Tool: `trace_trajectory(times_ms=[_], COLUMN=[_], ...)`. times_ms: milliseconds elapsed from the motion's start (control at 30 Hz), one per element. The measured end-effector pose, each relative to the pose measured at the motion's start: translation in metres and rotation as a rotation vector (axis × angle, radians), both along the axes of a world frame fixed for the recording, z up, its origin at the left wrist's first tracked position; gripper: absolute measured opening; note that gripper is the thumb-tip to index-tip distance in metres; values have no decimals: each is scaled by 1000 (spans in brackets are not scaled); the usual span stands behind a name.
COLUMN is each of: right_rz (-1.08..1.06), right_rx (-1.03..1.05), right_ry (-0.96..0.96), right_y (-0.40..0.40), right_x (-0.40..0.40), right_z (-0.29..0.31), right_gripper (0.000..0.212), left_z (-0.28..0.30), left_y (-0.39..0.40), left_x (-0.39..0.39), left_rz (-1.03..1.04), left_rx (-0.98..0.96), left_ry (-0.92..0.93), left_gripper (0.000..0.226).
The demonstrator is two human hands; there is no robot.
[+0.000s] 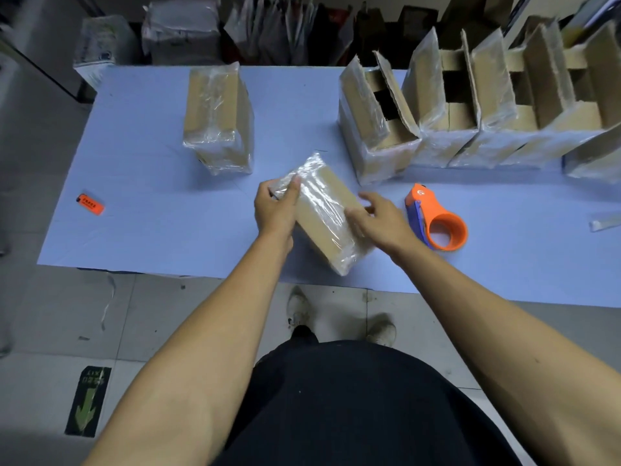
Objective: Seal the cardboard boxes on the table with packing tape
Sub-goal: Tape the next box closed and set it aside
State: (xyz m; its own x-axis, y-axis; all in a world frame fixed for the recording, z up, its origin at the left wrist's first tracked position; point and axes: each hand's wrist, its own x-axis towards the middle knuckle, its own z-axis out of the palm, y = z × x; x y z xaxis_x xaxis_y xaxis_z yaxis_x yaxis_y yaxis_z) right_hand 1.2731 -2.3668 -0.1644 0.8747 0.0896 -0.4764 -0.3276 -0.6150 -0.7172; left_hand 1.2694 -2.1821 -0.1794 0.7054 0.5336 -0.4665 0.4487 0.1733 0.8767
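Note:
A small cardboard box with clear tape across its top lies at an angle near the table's front edge. My left hand grips its far left corner, thumb on the taped top. Spread fingers of my right hand rest flat against the box's right side. An orange and blue tape dispenser lies on the table just right of my right hand, held by neither hand. A taped, closed box stands at the back left. A row of open boxes with raised flaps stands at the back right.
The table has a light blue cover. An orange lighter lies near its left edge, and a clear strip at the right edge. Bags and parcels are stacked behind the table. Tiled floor and my shoes show below the front edge.

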Motion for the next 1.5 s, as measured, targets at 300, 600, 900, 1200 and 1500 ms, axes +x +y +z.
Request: trace_trajectory(times_ms=[300,600,900,1200,1500], right_rz=[-294,-214,-207,111,-249], right_rx=[-102,44,-74,-138,-420], right_ry=[-147,-96,-279,-301,-291], right_y=[-14,-17,-19,-31,-65], right_x=[-12,1,2,17,0], right_z=[-17,-18,-9,10,-16], right_gripper=[50,42,26,26,25], left_z=[-21,-20,-12,-14,-29], left_y=[23,32,6,-28,-50], left_x=[-19,-32,-43,-16,-10], left_rz=[-88,-374,-795,-857,-653], left_rx=[198,197,163,55,136], left_ry=[121,39,183,158,14], left_gripper=[31,43,67,76,35])
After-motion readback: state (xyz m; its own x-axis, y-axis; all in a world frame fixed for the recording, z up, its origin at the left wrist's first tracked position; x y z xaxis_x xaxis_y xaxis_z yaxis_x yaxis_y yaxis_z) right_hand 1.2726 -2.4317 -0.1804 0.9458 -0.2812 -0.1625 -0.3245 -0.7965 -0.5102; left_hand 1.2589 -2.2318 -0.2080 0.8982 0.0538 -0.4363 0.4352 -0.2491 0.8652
